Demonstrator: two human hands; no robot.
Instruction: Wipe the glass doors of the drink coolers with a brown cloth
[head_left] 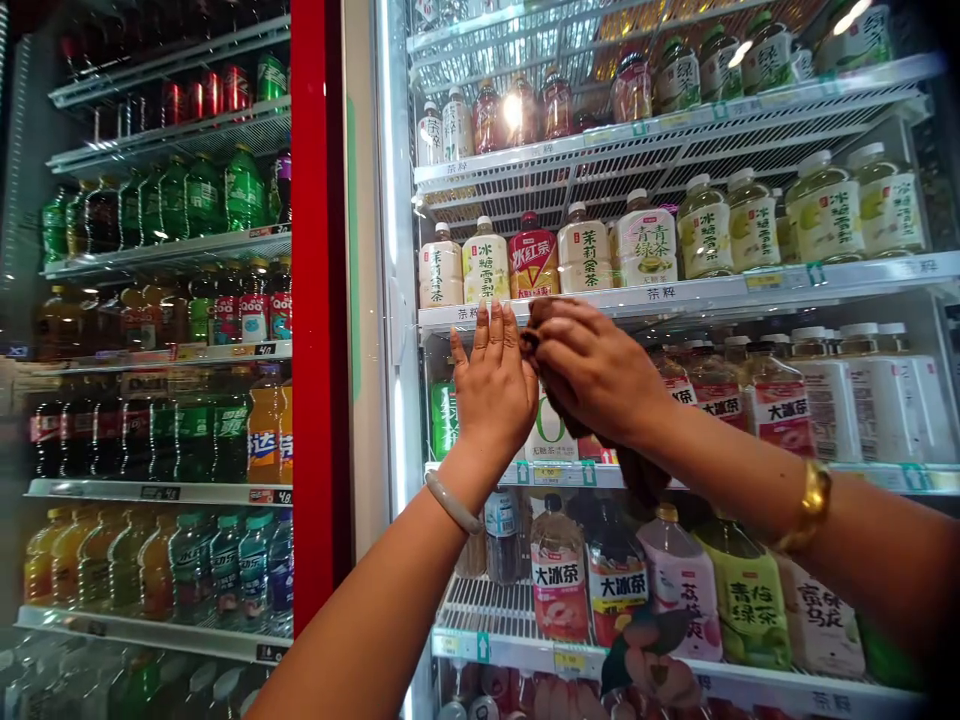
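My left hand (495,385) is raised before a glass-fronted drinks cooler, fingers spread and pointing up, with nothing in it. Its fingertips overlap the front edge of a white shelf (720,294). Just right of it, my right hand (592,365) is closed on a dark brown cloth (555,385), part of which hangs below the palm. The two hands are very near each other. Behind them, a yellow-labelled bottle (485,262) and a red-labelled bottle (534,260) stand upright on the shelf.
A red upright frame (322,300) stands at the left, with another cooler of green bottles (244,190) beyond it. Lower right, large tea bottles (559,570) line a shelf. A white vertical door edge (397,340) runs left of my hands. Flower-like reflections show at the bottom.
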